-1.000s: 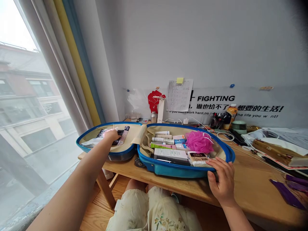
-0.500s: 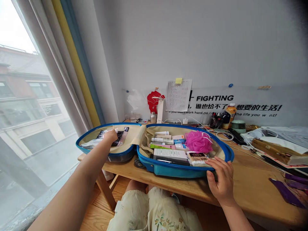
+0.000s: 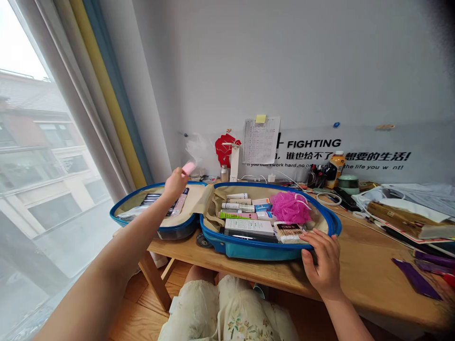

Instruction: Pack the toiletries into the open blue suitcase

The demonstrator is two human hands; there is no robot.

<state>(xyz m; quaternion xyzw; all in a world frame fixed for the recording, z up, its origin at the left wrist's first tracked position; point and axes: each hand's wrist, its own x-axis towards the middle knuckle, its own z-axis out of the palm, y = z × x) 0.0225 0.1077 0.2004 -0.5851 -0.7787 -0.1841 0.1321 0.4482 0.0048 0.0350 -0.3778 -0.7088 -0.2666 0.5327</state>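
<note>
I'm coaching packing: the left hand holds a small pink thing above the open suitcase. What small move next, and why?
Probably carry the pink thing in the left hand across and lower it among the tubes in the suitcase half that the right hand touches; it hangs in mid-air.

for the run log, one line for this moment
left hand holds small pink item over open blue suitcase | right hand rests on its rim
</note>
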